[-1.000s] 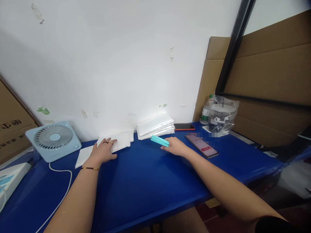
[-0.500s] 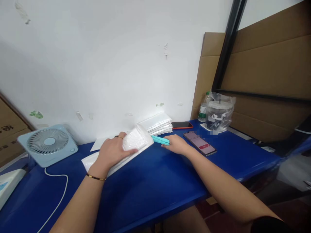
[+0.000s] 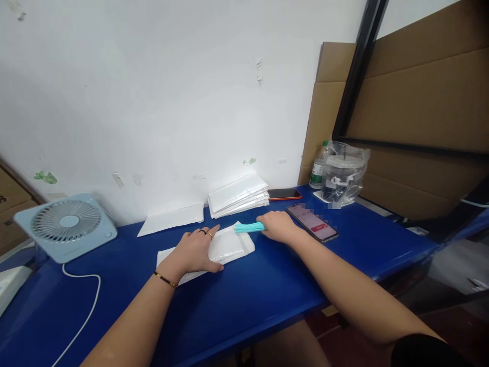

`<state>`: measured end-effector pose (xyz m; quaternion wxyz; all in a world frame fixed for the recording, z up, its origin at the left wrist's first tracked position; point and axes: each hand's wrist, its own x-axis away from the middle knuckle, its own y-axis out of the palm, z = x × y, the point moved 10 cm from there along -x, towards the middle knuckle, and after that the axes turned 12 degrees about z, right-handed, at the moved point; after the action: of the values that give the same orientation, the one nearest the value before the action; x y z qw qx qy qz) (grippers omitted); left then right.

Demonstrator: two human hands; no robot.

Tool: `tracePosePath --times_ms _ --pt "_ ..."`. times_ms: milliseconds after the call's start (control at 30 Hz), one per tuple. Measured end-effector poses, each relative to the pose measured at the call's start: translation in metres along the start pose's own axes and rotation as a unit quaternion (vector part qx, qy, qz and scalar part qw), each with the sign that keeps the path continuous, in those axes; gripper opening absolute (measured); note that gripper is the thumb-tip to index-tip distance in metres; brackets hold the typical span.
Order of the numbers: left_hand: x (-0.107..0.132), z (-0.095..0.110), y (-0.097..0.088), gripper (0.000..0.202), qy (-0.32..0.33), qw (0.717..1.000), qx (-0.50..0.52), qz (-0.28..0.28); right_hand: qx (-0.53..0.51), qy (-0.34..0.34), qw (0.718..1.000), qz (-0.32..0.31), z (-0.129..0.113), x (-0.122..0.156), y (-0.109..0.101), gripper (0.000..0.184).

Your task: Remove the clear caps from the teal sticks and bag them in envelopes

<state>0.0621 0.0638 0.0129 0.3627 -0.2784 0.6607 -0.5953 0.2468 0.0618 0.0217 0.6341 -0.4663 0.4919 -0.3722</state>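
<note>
Hands meet at the frame's centre: the left hand (image 3: 196, 251), fingers spread flat, now presses a white padded envelope (image 3: 229, 247) onto the blue table (image 3: 267, 290), pulled forward from the loose envelopes (image 3: 171, 219) by the wall. Right hand (image 3: 280, 227), fingers closed on a teal tool (image 3: 248, 227), now touches the envelope's far edge.

2 phones (image 3: 312, 222), 1 fan (image 3: 65, 226), 1 bottle (image 3: 318, 171), 2 hands (image 3: 196, 251)

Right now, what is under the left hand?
The left hand lies flat on a white mailer on the blue table. The mailer's middle is covered by the hand, and its contents cannot be seen.
</note>
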Motion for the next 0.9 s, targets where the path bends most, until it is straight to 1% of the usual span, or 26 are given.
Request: tracePosePath --times_ms 133,200,300,367,433,500,567,667,733,833,900 --pt "0.001 -0.003 0.0 0.087 -0.007 0.999 0.04 -0.001 0.031 -0.016 0.999 -0.01 0.0 0.0 0.006 0.016" --pt "0.001 -0.004 -0.002 0.08 -0.01 0.997 0.076 0.005 0.04 -0.023 0.999 0.0 -0.002 0.0 0.004 0.016" --pt "0.0 -0.002 -0.01 0.072 -0.015 0.992 0.127 0.023 0.049 -0.04 0.998 0.01 -0.01 0.0 -0.003 0.016" --pt "-0.001 0.003 -0.015 0.068 -0.015 0.988 0.149 0.037 0.052 -0.055 0.997 0.01 -0.021 -0.002 -0.008 0.016" --pt "-0.002 0.014 -0.019 0.062 0.0 0.984 0.168 0.056 0.05 -0.077 0.996 0.015 -0.035 -0.005 -0.015 0.018" --pt "-0.003 0.027 -0.023 0.057 0.025 0.98 0.181 0.08 0.043 -0.104 0.993 0.022 -0.051 -0.009 -0.022 0.022" --pt "-0.005 0.035 -0.022 0.055 0.039 0.979 0.174 0.099 0.027 -0.124 0.992 0.026 -0.066 -0.012 -0.026 0.029" --pt "-0.009 0.039 -0.013 0.058 0.028 0.986 0.125 0.105 -0.015 -0.147 0.989 0.017 -0.084 -0.015 -0.025 0.05" --pt "-0.011 0.038 -0.008 0.054 0.01 0.991 0.084 0.105 -0.055 -0.164 0.985 0.004 -0.091 -0.013 -0.023 0.062" --pt "-0.012 0.037 -0.006 0.031 0.001 0.994 0.049 0.102 -0.158 -0.178 0.971 -0.008 -0.086 -0.009 -0.026 0.078" --pt "-0.013 0.036 -0.007 0.021 0.003 0.993 0.05 0.104 -0.271 -0.178 0.946 -0.014 -0.075 -0.006 -0.031 0.09"
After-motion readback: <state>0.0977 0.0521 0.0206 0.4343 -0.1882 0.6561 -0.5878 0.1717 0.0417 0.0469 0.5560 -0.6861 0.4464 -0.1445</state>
